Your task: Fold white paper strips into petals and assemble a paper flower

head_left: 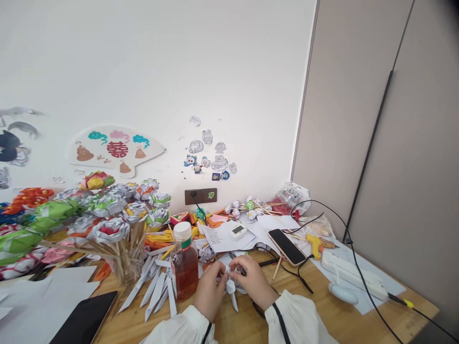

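Close together over the wooden table, my left hand (211, 286) and my right hand (252, 279) pinch a piece of folded white paper (230, 287) between their fingertips. Part of the paper is hidden behind the fingers, and a narrow end hangs below them. Left of my left hand stands a bottle of reddish-brown liquid (185, 267) with a white cap. Folded white paper strips (156, 291) lie spread beyond the bottle. A phone (287, 246) with a dark screen rests to the upper right of my right hand.
Paper flowers on sticks (111, 229) crowd the left. A black tablet (86, 319) lies on white sheets. A small white timer (238, 230) sits on papers at the back. To the right are a yellow glue gun (314, 245), a power strip (353, 274) and loose black cables (362, 274).
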Available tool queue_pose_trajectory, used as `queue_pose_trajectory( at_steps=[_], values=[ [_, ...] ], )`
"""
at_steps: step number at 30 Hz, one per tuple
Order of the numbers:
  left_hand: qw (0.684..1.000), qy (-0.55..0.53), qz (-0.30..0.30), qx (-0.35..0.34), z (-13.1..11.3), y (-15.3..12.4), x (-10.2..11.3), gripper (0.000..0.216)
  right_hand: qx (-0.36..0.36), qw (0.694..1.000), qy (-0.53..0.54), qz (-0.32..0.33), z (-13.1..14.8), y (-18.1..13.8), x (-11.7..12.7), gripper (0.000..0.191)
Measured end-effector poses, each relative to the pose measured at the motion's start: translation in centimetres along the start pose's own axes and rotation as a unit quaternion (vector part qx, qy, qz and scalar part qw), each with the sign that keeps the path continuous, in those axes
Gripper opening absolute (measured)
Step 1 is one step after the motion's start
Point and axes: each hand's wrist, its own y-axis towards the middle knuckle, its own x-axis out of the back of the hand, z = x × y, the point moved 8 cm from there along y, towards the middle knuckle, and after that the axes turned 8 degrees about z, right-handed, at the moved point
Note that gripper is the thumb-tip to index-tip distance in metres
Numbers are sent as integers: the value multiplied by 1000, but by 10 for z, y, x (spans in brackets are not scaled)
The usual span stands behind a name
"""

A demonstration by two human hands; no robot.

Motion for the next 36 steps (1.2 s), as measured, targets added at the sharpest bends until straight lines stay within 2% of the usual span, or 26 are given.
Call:
queue_pose_trajectory(
  at_steps=[6,12,16,19,23,28,31,36],
  values=[
    [998,-53,10,12,3,0,-3,10,14,998,-49,-33,4,-2,4,11],
    [998,52,-6,-43,-16,-2,6,9,65,996,-36,-53,19,-4,8,16],
    [996,79,-16,-47,-19,-4,7,12,14,999,-19,-24,8,-3,1,13],
    [997,71,-22,-34,-16,-4,8,12,-24,999,24,17,-6,-2,-8,15],
    [999,45,-19,-24,-13,-1,9,12,-50,995,72,38,-16,-2,-13,18],
    [998,-4,52,22,0,4,0,11,-87,980,165,62,-25,-2,-17,11],
    [997,-19,72,32,4,5,-3,12,-83,983,151,56,-24,-2,-16,10],
    [999,-3,38,-3,-4,3,4,11,-51,996,72,23,-16,-2,-9,8]
  ],
)
